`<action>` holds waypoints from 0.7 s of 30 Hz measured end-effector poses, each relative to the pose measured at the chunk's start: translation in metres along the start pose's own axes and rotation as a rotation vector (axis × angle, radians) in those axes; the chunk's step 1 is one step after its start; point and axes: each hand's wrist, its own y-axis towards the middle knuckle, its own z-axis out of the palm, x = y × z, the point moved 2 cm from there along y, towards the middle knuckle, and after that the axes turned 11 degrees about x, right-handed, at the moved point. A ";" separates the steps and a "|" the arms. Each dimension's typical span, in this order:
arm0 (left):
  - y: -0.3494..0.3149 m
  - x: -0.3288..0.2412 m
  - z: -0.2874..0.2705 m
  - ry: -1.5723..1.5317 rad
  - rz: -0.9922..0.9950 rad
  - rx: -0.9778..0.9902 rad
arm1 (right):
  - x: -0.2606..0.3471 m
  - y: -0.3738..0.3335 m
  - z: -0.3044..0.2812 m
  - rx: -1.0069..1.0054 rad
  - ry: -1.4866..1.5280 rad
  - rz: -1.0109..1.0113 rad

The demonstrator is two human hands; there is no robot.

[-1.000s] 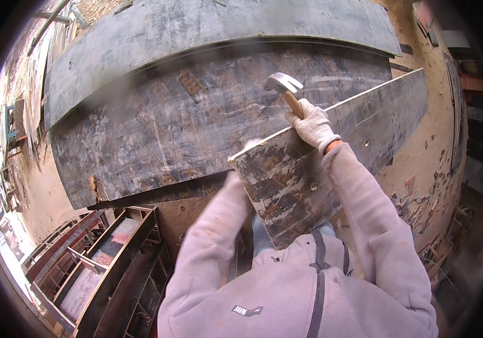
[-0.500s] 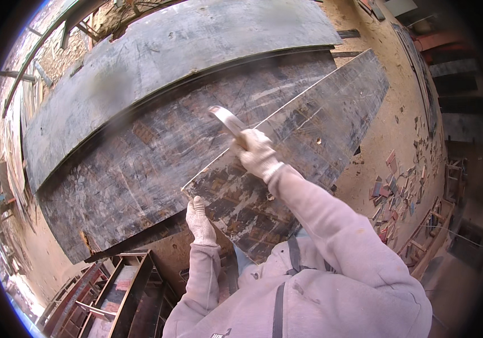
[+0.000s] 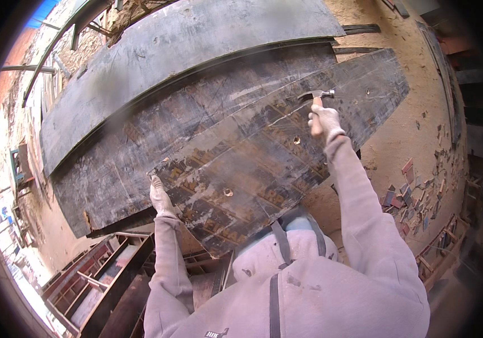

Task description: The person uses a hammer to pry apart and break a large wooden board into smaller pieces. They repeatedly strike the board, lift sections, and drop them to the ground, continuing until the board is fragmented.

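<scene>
A long, dark plywood board [image 3: 236, 163] with worn faces and several holes lies slantwise in front of me, its near edge by my legs. My gloved left hand [image 3: 161, 198] grips its left end near the far corner, with the fingers partly hidden by the board. Wrapped round the wooden handle of a claw hammer [image 3: 317, 100] is my gloved right hand [image 3: 327, 120]. The hammer is over the right half of the board, its metal head pointing away from me. I cannot tell whether the head touches the board.
Larger dark sheets [image 3: 112, 152] lie stacked beyond the board, a grey one [image 3: 196, 39] on top. Wooden frames [image 3: 103, 281] stand at the lower left. Broken scraps [image 3: 413, 194] litter the sandy ground on the right. Metal bars [image 3: 56, 50] cross the far left.
The board has tipped to show more of its upper face. My left hand has moved left with its end. My right hand has swung the hammer right and farther from me.
</scene>
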 end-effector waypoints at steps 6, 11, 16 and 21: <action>-0.009 -0.011 0.005 -0.071 -0.154 -0.153 | 0.026 0.012 0.047 -0.191 -0.168 -0.002; -0.018 -0.031 0.031 -0.067 -0.189 -0.184 | 0.029 0.012 0.067 -0.109 -0.137 0.271; -0.035 -0.031 0.041 -0.320 -0.221 -0.191 | -0.006 0.007 0.074 -0.072 -0.145 0.329; -0.032 -0.017 0.037 -0.313 -0.218 -0.217 | 0.009 0.023 0.057 -0.247 0.041 0.289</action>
